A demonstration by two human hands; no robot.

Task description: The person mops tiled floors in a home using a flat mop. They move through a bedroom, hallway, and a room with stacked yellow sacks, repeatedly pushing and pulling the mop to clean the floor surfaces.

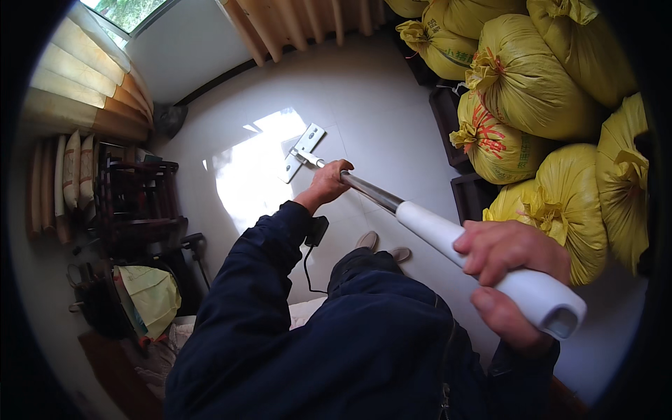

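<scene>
A flat mop runs diagonally across the view in front of me. My left hand (326, 182) is closed around its metal pole (373, 192), near the white joint at the lower end. My right hand (517, 252) grips the thick white handle (428, 224) at the upper end, close to my body. The flat rectangular mop head (313, 135) lies on the pale tiled floor (388, 136), partly over a bright sunlit patch. Whether a cloth is fixed beneath the head cannot be seen.
Tied yellow woven sacks (541, 79) are piled at the right, with dark wooden frames (446, 123) along their base. Dark wooden chairs (139, 194) stand at the left. Curtains (294, 26) hang at the far wall. A black device (316, 231) with a cable is by my left forearm.
</scene>
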